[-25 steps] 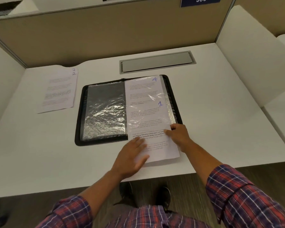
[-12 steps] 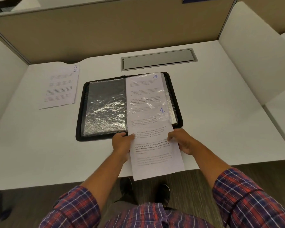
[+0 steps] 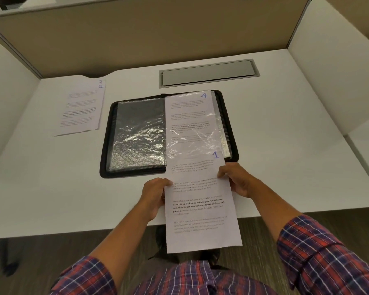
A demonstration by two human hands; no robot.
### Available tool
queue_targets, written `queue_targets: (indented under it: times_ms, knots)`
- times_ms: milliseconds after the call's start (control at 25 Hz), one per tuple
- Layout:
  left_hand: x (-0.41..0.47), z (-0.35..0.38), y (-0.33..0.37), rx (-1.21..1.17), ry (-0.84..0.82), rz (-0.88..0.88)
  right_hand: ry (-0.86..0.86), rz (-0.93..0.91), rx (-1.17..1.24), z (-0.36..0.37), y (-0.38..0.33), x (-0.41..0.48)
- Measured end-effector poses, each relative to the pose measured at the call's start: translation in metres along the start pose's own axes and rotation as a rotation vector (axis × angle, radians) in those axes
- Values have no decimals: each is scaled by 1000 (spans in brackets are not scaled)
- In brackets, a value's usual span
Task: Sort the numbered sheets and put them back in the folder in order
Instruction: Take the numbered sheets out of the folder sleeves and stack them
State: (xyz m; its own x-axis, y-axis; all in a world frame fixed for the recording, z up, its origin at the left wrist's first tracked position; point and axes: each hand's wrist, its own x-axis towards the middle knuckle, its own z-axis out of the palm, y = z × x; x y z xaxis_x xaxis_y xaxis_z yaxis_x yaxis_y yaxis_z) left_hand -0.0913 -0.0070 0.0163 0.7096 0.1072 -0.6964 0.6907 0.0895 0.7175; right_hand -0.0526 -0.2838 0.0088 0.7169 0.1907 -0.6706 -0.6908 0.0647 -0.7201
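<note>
At 6 o'clock of the folder (image 3: 106, 135), over the near desk edge, the sheet marked 1 (image 3: 200, 209) is held btwn both hands, lengthwise toward the person. Its far end, w/ the blue 1 at the right corner, overlaps the folder's near-right part. Its near end sticks out past the desk (image 3: 285, 150) above the floor (image 3: 41, 258). The left hand (image 3: 155, 198) grips the sheet's left edge, thumb on top of the print, fingers curled under. The right hand (image 3: 235, 179) pinches the right edge a bit farther up, fingers bent round the paper. Can't tell whether the sheet's far end sits inside the plastic or lies on it. The folder lies open and flat mid-desk, black zip rim all round. Its left half shows a crinkly clear pocket (image 3: 136, 135) over dark backing; its right half has the sheet marked 4 (image 3: 190, 116) under plastic, number at the far-right corner. At approx. 10 o'clock of the folder, well apart, lies a loose sheet (image 3: 81, 107) w/ a blue 2 at its far-right corner and a 2nd mark just above, unclear. At 12 o'clock, near the folder, a grey metal plate (image 3: 208, 73) is set into the desk. A beige partition (image 3: 158, 35) stands beyond it.
</note>
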Motion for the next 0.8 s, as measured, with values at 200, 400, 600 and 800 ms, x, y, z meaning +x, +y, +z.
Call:
queue_targets:
  times_ms: [200,400,600,800]
  knots:
    - [-12,-4,7,-56,-103,42,-158,-18,81,0,-10,-11]
    - [-14,-5,24,-74,-63,178,-189,-115,148,0,-27,-15]
    - [2,-14,41,-48,118,262,-20,-169,23,19,-37,4]
    - [24,-31,64,-19,210,279,185,-202,-81,47,-47,23]
